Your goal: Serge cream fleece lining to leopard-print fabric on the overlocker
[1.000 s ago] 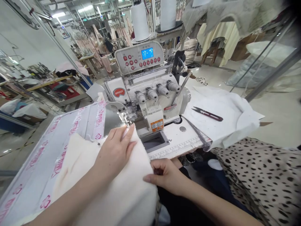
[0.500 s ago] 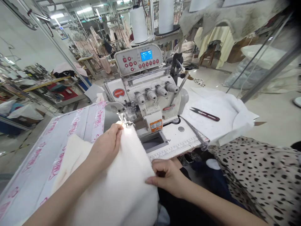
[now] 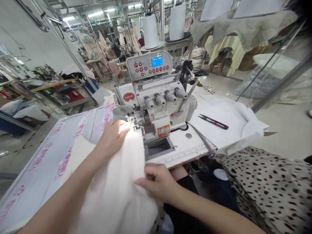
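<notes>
White, plush-looking cloth lies under both my hands, its far end at the presser foot of a sewing machine on a workshop floor, in the one view, from my head camera. My left hand rests just beside the lit foot, fingers drawn together on the cloth; their undersides are hidden, so I cannot tell how tightly they grip. Lower down, my right hand nips the cloth's right edge, thumb on top, other fingers curled in, nearly closed. I judge the step in hand to be lining that edge up at the foot; whether the needle is running I cannot tell. The next move, in my judgement, calls for a flat, straight edge going in, with the left fingertips clear of the foot. At right, thread snips lie on a pale sheet, near spotted fabric.
</notes>
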The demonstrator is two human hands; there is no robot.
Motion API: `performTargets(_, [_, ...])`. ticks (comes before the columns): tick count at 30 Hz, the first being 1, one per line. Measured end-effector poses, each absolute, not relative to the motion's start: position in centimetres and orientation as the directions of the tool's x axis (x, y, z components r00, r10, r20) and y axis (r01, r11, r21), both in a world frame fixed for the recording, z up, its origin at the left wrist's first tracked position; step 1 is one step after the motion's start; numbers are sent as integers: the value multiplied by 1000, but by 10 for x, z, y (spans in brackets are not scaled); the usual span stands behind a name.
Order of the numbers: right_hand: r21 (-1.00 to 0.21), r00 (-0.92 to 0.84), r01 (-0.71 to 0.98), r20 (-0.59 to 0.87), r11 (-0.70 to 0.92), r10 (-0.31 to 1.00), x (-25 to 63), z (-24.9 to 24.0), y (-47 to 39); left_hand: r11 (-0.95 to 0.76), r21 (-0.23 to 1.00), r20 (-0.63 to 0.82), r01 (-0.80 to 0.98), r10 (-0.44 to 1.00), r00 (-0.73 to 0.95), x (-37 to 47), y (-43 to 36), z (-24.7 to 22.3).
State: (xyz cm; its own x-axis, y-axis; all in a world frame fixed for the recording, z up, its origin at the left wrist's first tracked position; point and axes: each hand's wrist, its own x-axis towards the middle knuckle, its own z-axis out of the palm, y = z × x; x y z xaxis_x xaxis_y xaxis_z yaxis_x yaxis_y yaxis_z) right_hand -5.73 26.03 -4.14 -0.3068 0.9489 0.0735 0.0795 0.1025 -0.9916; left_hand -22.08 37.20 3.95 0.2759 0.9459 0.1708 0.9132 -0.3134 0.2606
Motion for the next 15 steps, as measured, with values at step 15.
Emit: performTargets(15, [-819, -464, 519, -29, 245, 886, -113, -22, 250, -189, 358, 180, 915, 975, 131, -271, 349, 49])
